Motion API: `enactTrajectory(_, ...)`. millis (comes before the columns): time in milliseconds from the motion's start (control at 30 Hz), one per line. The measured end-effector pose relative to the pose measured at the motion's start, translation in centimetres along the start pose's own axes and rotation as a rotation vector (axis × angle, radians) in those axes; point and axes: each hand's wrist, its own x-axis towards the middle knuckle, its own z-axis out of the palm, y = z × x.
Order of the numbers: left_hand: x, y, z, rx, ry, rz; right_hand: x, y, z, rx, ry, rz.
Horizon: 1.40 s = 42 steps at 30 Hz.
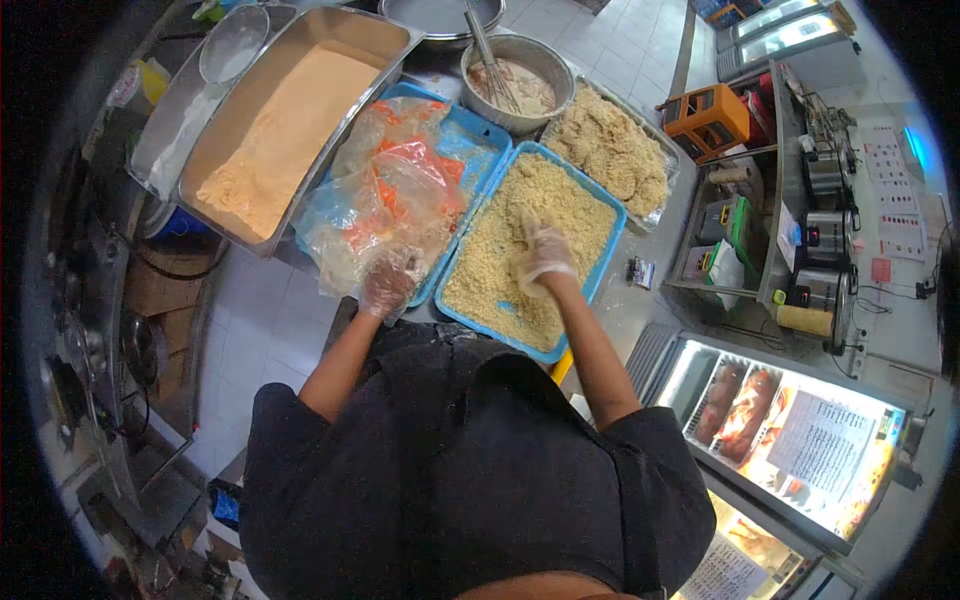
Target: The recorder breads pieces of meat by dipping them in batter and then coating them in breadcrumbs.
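My left hand (pixel 389 283), in a clear plastic glove, is at the lower edge of a clear plastic bag with orange print (pixel 386 191); whether its fingers grip the bag is not clear. The bag lies over a blue plastic tray (pixel 491 139). My right hand (pixel 547 253), gloved likewise, rests in pale coarse crumbs (pixel 574 199) that fill a second blue tray (pixel 621 217); its fingers are partly hidden in them. Beyond the trays, a wire whisk (pixel 491 71) leans in a metal bowl (pixel 556 112) of batter. A foil-lined tray holds a heap of crumb-coated pieces (pixel 611 146).
A deep steel pan (pixel 409 37) of orange-tinted flour stands at the left, beside another pan with white powder and a sieve (pixel 234 45). Small packets (pixel 640 272) lie on the steel table (pixel 626 307). Shelving and a lit display case (pixel 795 442) stand at the right.
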Motion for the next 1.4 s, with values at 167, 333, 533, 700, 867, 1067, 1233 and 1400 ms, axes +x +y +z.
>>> enactTrajectory(167,0.6,-0.3,-0.1,-0.186,-0.231,-0.080,1.3,0.7,0.8,0.256,-0.255,0.239)
enactTrajectory(333,-0.4,-1.0,2.0,-0.158,-0.167,-0.220,4.6,3.2,-3.5,0.430,-0.045,0.267)
enactTrajectory(533,1.3,0.3,0.2,-0.322,-0.053,-0.256,8.2,14.4,-10.1,0.520,0.066,0.310)
enactTrajectory(700,-3.1,-2.0,6.4,0.177,0.199,-0.010,13.1,17.6,-15.0,0.231,0.290,0.396)
enactTrajectory(867,5.0,2.4,-7.9,-0.321,0.005,-0.098,12.6,22.1,-4.5,-0.146,-0.136,0.582)
enactTrajectory(1067,9.6,-0.1,-10.5,-0.147,0.220,0.149,5.9,16.5,4.5,0.122,0.358,0.369)
enactTrajectory(1233,24.9,1.1,-14.2,-0.389,0.217,0.176,-0.6,1.6,-2.3,0.376,0.231,0.505)
enactTrajectory(1400,40.4,0.4,-9.0,0.032,-0.022,0.100,-8.0,-5.7,-0.6,-0.113,0.098,0.381)
